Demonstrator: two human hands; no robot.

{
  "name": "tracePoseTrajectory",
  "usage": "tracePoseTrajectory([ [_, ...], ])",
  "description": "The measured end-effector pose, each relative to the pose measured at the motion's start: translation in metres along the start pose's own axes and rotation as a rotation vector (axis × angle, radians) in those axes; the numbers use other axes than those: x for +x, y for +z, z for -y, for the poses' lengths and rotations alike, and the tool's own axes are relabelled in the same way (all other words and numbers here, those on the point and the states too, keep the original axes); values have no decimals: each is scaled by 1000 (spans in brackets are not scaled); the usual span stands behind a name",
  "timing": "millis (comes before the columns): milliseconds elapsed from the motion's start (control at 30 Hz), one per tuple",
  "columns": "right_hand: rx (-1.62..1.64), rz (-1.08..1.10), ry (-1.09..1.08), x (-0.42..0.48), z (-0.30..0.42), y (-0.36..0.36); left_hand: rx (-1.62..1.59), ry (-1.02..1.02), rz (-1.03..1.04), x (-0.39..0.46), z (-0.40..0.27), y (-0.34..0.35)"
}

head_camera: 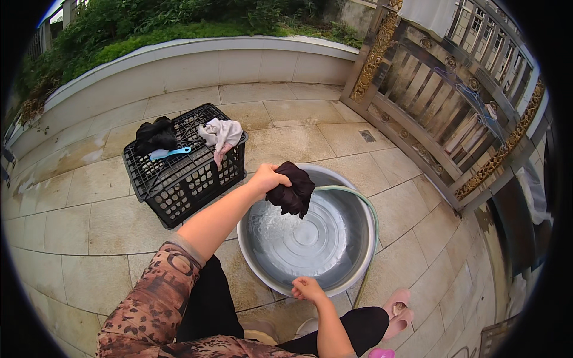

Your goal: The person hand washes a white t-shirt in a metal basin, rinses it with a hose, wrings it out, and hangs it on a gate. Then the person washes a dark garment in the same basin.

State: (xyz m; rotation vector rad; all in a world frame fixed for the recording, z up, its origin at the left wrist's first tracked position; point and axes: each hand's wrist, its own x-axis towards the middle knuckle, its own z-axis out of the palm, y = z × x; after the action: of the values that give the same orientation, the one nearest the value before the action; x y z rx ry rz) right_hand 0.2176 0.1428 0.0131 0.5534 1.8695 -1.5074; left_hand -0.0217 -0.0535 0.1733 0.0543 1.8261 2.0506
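Observation:
My left hand [268, 180] grips a bunched dark wet-looking cloth [293, 190] above the far left part of a round metal basin [245, 250]. Water [309, 250] stands in the basin, rippled at its left side. A green hose [369, 208] curves over the basin's right rim, its end hidden behind the cloth. Near the basin's front rim is my right hand [306, 287], its fingers curled loosely; nothing shows in it.
Left of the basin an upturned-looking black plastic crate [188, 188] bears a black cloth [156, 135], a blue-handled brush [170, 153] and a pale cloth [221, 133]. Pink shoes [397, 313] lie at lower right. A metal gate [429, 103] and low wall [237, 62] stand beyond.

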Motion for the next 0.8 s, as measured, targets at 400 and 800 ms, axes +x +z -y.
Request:
tracePoseTrajectory([
  [400, -110, 7, -9, 5, -2, 20, 510, -158, -219, -30, 165, 34],
  [800, -210, -17, 84, 18, -20, 19, 1129, -244, 177, -89, 234, 54],
])
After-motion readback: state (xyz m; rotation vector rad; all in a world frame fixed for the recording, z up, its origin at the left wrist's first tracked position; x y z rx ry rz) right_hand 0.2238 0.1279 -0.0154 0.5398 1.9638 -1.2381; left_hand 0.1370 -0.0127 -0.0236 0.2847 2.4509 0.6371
